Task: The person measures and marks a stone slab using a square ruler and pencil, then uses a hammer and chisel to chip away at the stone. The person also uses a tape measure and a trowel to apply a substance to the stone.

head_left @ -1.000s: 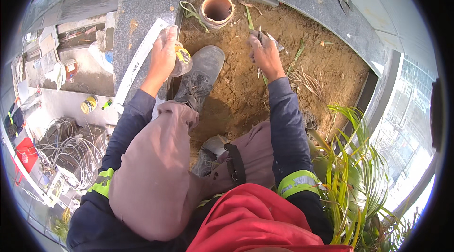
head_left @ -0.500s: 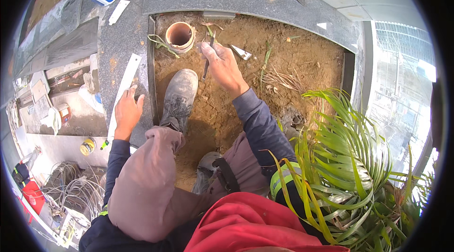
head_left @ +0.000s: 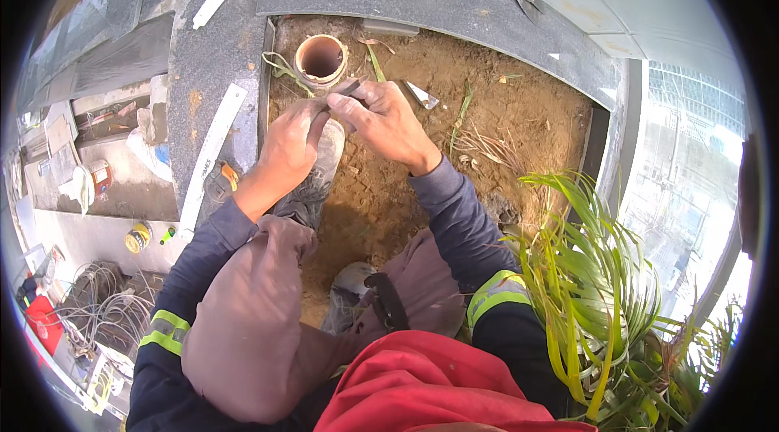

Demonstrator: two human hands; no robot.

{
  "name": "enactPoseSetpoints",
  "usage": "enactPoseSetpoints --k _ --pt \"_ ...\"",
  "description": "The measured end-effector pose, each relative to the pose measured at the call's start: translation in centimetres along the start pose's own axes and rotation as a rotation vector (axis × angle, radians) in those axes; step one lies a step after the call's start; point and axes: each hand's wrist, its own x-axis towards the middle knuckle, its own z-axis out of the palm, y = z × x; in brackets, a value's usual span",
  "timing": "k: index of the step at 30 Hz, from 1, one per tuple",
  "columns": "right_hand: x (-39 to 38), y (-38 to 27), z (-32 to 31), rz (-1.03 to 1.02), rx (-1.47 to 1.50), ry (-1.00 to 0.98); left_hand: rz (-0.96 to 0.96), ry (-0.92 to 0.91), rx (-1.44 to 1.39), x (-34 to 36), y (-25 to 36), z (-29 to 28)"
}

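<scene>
Here, left hand (head_left: 290,142) and right hand (head_left: 393,125) pinch a rod (head_left: 351,88); bordered soil (head_left: 519,103) opens rightward.

Both hands (head_left: 395,129) are showing bare beyond navy sleeves (head_left: 204,253), which lime-yellow and silver bands (head_left: 497,294) are circling. Mauve trousers (head_left: 243,318) are folding loosely, a black strap (head_left: 388,306) crossing on the right; red cloth (head_left: 438,383) is draping near, grey, dusty shoes (head_left: 329,158) showing farther off.

The left hand (head_left: 289,142), its tape measure (head_left: 218,184) now released beside the wrist, joins the right hand (head_left: 388,122) at the dark stick (head_left: 350,89).
</scene>
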Motion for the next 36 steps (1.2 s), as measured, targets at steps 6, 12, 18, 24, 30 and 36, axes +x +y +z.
enactPoseSetpoints --k 6,12,18,24,30,36 --pt "6.3 1.0 -15.0 -0.117 -0.530 0.397 -0.076 0.146 0.075 -0.9 -2.0 -3.1" --pt "13.5 8.7 -38.0 0.205 -0.967 0.920 -0.160 0.090 0.201 -4.3 -3.8 -5.6" --pt "15.1 9.2 -36.4 0.429 -0.603 0.777 -0.150 0.068 0.230 -4.4 -3.7 -7.2" --pt "11.3 13.0 -36.9 0.199 -0.615 1.068 -0.130 0.139 0.195 -3.1 -3.2 -5.9" --pt "-0.5 6.7 -20.0 -0.245 0.192 0.831 -0.325 0.224 -0.243 -0.4 -1.5 -4.3" --pt "-6.6 2.5 -8.7 -0.148 0.075 0.597 -0.102 0.194 -0.363 11.0 3.1 -3.4"
